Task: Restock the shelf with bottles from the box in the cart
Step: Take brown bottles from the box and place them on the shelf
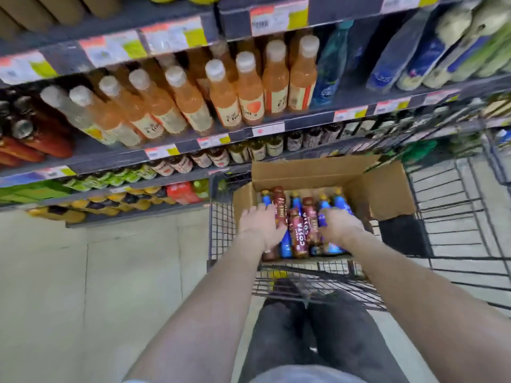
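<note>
I see both hands inside the open cardboard box (pixel 312 172), which sits in the wire cart (pixel 448 217) parked against the shelf (pixel 171 150).

1. Left hand (pixel 261 226): it lies at the box's left side with the fingers curled around the lower part of a maroon bottle (pixel 279 207) that stands up above the rest. The hand is closed on this bottle.
2. Right hand (pixel 340 225): it rests palm-down on the bottles near the middle of the box, fingers bent over a blue bottle (pixel 321 218). I cannot tell whether it grips that bottle or only touches it.
3. Box contents: maroon bottles marked COSTA (pixel 300 239) lie between the two hands, and blue bottles with yellow caps (pixel 341 204) stand along the far side, all packed touching one another.
4. Shelf: orange bottles with white caps (pixel 224 98) fill the tier at upper centre; darker, smaller bottles (pixel 257 150) line the tier below it, just beyond the box's far flap.
</note>
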`<state>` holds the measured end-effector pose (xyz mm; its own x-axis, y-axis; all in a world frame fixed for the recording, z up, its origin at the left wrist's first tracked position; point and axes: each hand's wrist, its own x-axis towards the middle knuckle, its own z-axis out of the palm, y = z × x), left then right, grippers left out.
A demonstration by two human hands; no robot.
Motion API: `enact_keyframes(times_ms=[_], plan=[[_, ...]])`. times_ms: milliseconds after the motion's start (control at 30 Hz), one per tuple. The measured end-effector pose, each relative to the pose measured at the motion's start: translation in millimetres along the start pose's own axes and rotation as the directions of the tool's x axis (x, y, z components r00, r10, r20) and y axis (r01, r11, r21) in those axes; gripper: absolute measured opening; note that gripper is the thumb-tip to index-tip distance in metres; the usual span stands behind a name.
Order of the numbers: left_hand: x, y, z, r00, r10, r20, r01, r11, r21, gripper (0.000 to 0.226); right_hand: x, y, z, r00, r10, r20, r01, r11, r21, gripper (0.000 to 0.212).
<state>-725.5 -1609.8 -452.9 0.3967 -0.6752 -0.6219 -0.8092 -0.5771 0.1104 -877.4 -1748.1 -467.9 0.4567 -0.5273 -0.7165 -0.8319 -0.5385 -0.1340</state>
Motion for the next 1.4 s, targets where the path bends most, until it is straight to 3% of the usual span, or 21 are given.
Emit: enact_keyframes(times_ms=[100,300,433,633,733,933,1100,1233,1400], plan=[[29,6,3,0.999,-0.015,0.041,0.018,0.997,-0.074,0.063,28,7,1,0.999,0.014,0.036,-0.015,1.000,0.022,0.020],[76,-2,40,0.991,-0.079,0.105,0.086,0.994,-0.062,0.053,100,18,24,0.996,0.041,0.078,-0.049,0.993,0.106,0.031],[111,0,71,0.982,-0.142,0.125,0.155,0.983,-0.099,0.050,153,20,53,0.994,0.070,0.083,-0.089,0.961,0.262,0.033],[173,16,106,0.971,-0.209,0.119,0.231,0.948,-0.217,0.068,201,32,96,0.982,0.164,0.091,-0.187,0.846,0.499,0.048],[187,23,125,0.951,-0.276,0.142,0.303,0.926,-0.224,0.076,217,34,113,0.984,0.152,0.092,-0.178,0.859,0.480,0.064],[211,28,146,0.928,-0.371,0.040,0.370,0.900,-0.229,0.087,231,35,127,0.994,0.104,-0.022,-0.094,0.955,0.281,0.075],[222,23,144,0.903,-0.404,0.145,0.428,0.870,-0.243,0.092,237,35,126,0.996,0.081,0.036,-0.087,0.971,0.222,0.076],[231,18,134,0.863,-0.406,0.299,0.496,0.792,-0.355,0.091,239,35,116,0.987,0.121,0.105,-0.147,0.946,0.290,0.088],[229,14,134,0.861,-0.394,0.321,0.505,0.735,-0.452,0.091,233,39,119,0.990,0.111,0.086,-0.137,0.894,0.427,0.080]])
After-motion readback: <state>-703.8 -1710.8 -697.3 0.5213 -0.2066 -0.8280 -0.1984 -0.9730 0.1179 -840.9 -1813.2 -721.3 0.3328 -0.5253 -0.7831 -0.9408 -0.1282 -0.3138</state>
